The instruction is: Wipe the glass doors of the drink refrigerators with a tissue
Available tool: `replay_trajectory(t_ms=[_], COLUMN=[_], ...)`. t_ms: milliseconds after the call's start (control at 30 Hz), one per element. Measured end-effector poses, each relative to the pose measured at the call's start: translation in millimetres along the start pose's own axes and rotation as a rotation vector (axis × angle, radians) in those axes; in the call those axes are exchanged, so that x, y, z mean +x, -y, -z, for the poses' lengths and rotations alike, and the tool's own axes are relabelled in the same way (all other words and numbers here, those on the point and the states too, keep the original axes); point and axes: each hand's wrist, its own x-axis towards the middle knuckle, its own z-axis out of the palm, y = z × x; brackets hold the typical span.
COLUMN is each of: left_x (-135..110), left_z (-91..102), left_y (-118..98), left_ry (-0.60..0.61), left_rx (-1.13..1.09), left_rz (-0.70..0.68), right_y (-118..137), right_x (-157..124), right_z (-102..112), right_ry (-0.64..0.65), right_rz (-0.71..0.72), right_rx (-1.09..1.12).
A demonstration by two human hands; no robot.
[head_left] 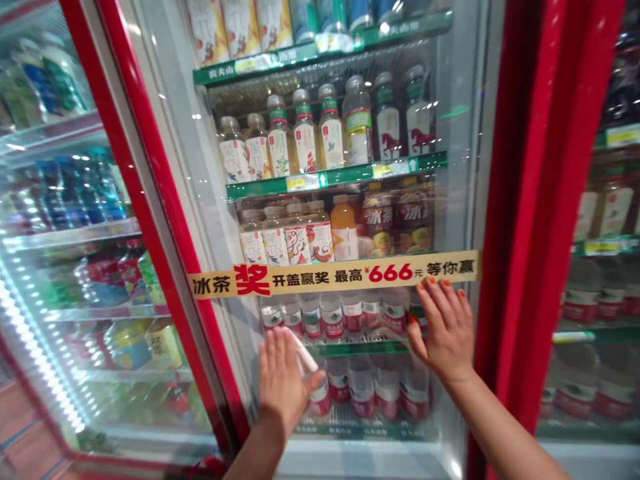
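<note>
In front of me is a glass door [453, 220] of a red-framed drinks cooler, with a yellow promotional strip [295, 281] running across it. My right hand [444, 327] lies spread against the glass, its fingertips at the strip's lower right edge. Lower left, my left hand [281, 373] is flat with its fingers stretched out and its thumb pointing right. A narrow white edge [305, 352] shows beside its fingers; what it belongs to is mostly hidden, and whether the hand grips it is unclear. Water bottles [363, 387] with red labels stand behind the glass.
Green-edged shelves [335, 180] inside carry tea bottles [305, 133] and an orange juice bottle [344, 227]. A second cooler [100, 233] with lit shelves stands at the left. A red frame post [520, 200] separates more shelved bottles [580, 293] at the right.
</note>
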Motion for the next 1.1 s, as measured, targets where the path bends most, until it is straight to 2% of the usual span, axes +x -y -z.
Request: replay_trajectory(t_ms=[67, 100, 167, 233, 300, 367, 433, 500, 533, 600, 667, 700, 800, 900, 967, 1033, 1100], left_x=[32, 51, 85, 110, 122, 126, 127, 128, 129, 129, 128, 126, 114, 95, 83, 74, 71], left_z=[-1.5, -2.9, -6.1, -9.6, -12.7, -14.4, -13.8, -11.2, -9.3, -5.0, 0.5, 3.6, 12.5, 13.4, 7.8, 0.5, -5.1], left_y=[9, 3, -25, -66, -106, -135, -149, -151, -148, -137, -119, -106, -51, 14, 47, 63, 66], left_ry=[0.014, 0.015, -0.007, -0.027, -0.015, 0.025, 0.064, 0.095, 0.105, 0.107, 0.075, 0.060, 0.020, -0.045, -0.091, -0.127, -0.151], left_rx=[-0.037, -0.071, -0.140, -0.176, -0.199, -0.230, -0.269, -0.335, -0.371, -0.437, -0.471, -0.480, -0.464, -0.328, -0.234, -0.197, -0.206], left_rz=[0.157, 0.199, 0.187, 0.094, -0.034, -0.145, -0.212, -0.268, -0.298, -0.357, -0.398, -0.409, -0.376, -0.216, -0.164, -0.180, -0.198], right_y=[0, -1, -1, -3, -5, -5, 1, 15, 24, 44, 57, 59, 45, 26, 30, 49, 72], right_x=[-1, -1, -2, -1, 0, 2, 3, 3, 1, -3, -9, -11, -8, 12, 26, 28, 9], right_z=[0, 0, -1, -2, -1, 3, 12, 23, 27, 33, 32, 29, 18, 4, -8, -19, -23], right_ry=[-0.001, -0.004, -0.002, 0.005, 0.000, -0.001, -0.005, -0.010, 0.002, 0.091, 0.207, 0.237, 0.239, 0.191, 0.142, 0.143, 0.208], right_rz=[0.014, 0.018, 0.016, 0.007, -0.004, -0.024, -0.101, -0.202, -0.211, -0.112, 0.007, 0.015, -0.124, -0.306, -0.380, -0.323, -0.148], right_rx=[-0.021, -0.029, -0.024, 0.017, 0.078, 0.151, 0.221, 0.268, 0.296, 0.370, 0.429, 0.428, 0.234, -0.059, -0.144, -0.134, -0.120])
